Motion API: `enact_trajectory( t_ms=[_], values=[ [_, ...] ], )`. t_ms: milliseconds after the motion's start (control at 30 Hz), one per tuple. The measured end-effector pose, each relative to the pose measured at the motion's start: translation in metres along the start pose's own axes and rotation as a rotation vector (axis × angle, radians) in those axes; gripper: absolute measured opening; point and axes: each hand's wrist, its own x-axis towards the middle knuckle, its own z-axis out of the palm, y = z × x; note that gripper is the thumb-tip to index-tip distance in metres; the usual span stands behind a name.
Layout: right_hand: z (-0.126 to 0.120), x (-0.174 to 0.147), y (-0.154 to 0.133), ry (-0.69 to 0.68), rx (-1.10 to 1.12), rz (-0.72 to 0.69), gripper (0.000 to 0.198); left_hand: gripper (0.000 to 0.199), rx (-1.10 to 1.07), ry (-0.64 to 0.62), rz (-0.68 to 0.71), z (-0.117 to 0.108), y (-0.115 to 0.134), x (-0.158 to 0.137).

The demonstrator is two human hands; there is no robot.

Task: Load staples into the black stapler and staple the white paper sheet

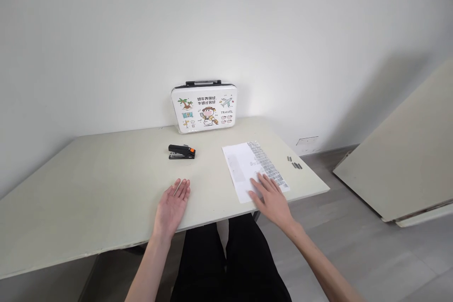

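Note:
My left hand (173,206) rests palm up near the table's front edge, fingers stretched out and holding nothing. Beyond its fingertips lies a black stapler (181,152) with an orange patch at its right end. My right hand (272,199) is palm down with fingers spread over the near right part of a printed paper sheet (238,165). A dark brick-like pattern runs along the sheet's right side, partly hidden by my fingers. Several small grey staple strips (296,165) lie to the right of the paper.
A white case (205,113) with cartoon prints and a black handle stands upright against the wall at the back of the pale table (106,184). To the right, a large pale panel (399,170) stands over the grey floor. The table's right edge is just past the staples.

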Motion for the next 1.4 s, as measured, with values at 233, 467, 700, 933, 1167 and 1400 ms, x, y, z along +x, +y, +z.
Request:
enact_trajectory(
  t_ms=[233, 467, 700, 933, 1167, 1400],
  values=[
    [-0.016, -0.014, -0.056, 0.007, 0.460, 0.170, 0.040, 0.028, 0.002, 0.024, -0.001, 0.000, 0.000, 0.000],
    [-0.029, -0.003, -0.024, -0.006, 0.390, 0.169, 0.039, 0.027, -0.005, 0.016, 0.004, 0.003, 0.001, -0.002],
    [-0.016, -0.014, -0.032, -0.100, 0.368, 0.129, 0.038, 0.024, 0.223, 0.007, 0.121, 0.003, -0.007, -0.007],
    [-0.019, -0.005, -0.052, -0.271, 0.564, 0.059, 0.035, 0.024, 0.780, -0.245, 0.264, 0.000, -0.004, -0.012],
    [-0.016, 0.038, -0.015, -0.168, 0.720, 0.206, 0.035, 0.032, 1.866, -0.442, 0.756, -0.033, 0.012, -0.014],
    [-0.012, 0.064, 0.014, -0.102, 0.799, 0.306, 0.046, 0.045, 2.077, -0.274, 0.918, -0.049, 0.042, 0.013]
  ],
)
